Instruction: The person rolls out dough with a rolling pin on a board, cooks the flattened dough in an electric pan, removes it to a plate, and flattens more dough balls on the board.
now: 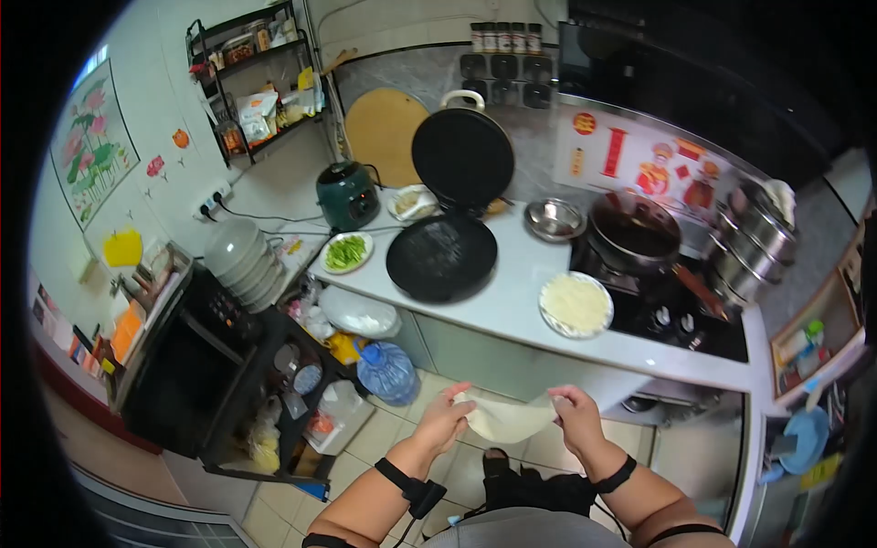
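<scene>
A thin, pale sheet of dough (505,423) hangs between my two hands in front of my body, sagging in the middle. My left hand (443,420) pinches its left edge, and my right hand (576,416) pinches the right edge. Beyond them on the counter, an electric griddle (441,258) stands with its round black lid (463,157) raised; whitish marks show on the lower plate. To its right, at the counter's front edge, is a plate (545,320) of pale, flat food. A small plate of chopped greens (346,253) sits left of the griddle.
A dark wok (634,228) sits on the gas stove (671,315), its wooden handle pointing toward me. Metal bowls (554,219) and a steamer (754,242) stand nearby. At left are a green cooker (348,195), a black oven (187,356) and a water jug (387,373) on the floor.
</scene>
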Demonstrator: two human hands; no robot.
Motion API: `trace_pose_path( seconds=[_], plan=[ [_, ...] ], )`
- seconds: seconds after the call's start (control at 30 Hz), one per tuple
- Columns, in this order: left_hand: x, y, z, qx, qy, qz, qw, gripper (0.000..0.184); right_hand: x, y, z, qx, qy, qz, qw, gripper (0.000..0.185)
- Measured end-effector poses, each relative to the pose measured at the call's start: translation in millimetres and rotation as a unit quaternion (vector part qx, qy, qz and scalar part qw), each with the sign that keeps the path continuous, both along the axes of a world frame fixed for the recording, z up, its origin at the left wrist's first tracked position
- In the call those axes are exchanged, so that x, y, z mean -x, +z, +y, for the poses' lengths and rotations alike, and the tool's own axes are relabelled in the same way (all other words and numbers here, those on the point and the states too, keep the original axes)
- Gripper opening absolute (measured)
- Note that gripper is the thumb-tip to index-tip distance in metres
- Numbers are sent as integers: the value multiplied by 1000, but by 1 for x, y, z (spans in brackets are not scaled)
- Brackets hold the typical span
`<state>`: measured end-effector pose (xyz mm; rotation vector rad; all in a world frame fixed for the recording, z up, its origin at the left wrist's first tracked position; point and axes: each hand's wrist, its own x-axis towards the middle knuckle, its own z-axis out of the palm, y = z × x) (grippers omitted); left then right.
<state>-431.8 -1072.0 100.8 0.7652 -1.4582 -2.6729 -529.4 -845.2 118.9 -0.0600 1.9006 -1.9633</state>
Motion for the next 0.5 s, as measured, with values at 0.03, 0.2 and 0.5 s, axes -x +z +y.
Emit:
trace_pose_path(
  seconds=[0.03,0.2,0.5],
  plan=[
    [19,7,-23,21,35,-4,999,49,23,2,-28,0,19,0,1000,16],
    [122,74,-138,206,76,38,975,49,149,44,-163,-20,72,184,980,15],
    [217,8,-261,580,-9,-112,807,58,278,-37,-266,-205,26,373,905,20]
  ],
)
